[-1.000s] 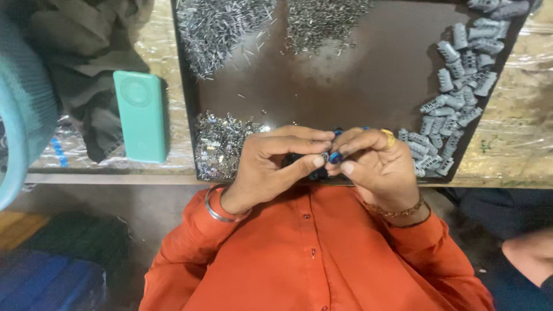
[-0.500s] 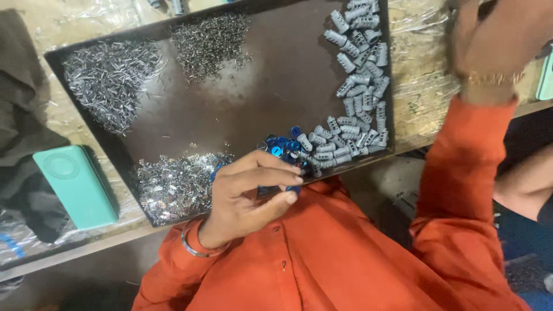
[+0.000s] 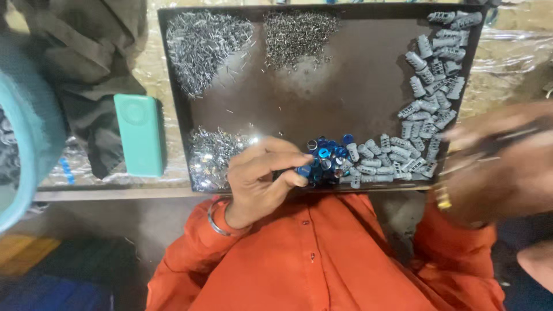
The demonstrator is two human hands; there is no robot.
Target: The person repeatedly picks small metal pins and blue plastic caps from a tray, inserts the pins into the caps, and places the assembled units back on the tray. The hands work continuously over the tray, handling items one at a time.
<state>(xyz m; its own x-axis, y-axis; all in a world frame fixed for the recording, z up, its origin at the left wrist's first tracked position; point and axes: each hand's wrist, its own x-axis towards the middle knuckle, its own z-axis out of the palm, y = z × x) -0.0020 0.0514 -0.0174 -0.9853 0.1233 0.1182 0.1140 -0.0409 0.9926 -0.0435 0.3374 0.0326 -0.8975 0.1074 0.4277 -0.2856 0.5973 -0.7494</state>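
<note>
A dark brown tray (image 3: pixel 345 98) lies on the bench in front of me. My left hand (image 3: pixel 259 178), with a metal bangle on the wrist, rests at the tray's near edge and pinches a small blue cap (image 3: pixel 303 171) between thumb and fingers. Right beside it sits a little heap of blue caps (image 3: pixel 329 154). My right hand (image 3: pixel 495 167) hovers at the tray's right corner, badly blurred by motion; a ring shows on one finger, and what it holds cannot be made out. Grey ribbed plastic plugs (image 3: pixel 432 86) run down the tray's right side.
The tray also holds a pile of thin metal pins (image 3: pixel 201 46), a finer pile (image 3: pixel 299 34) and a shiny heap (image 3: pixel 216 155) at the near left. A teal box (image 3: pixel 138 135), dark cloth (image 3: pixel 86 69) and a teal basket rim (image 3: pixel 29 144) lie to the left.
Both hands were together at the tray's near edge. The right hand then reached away to the far right and now is back beside the tray, blurred. The left hand stayed by the blue caps.
</note>
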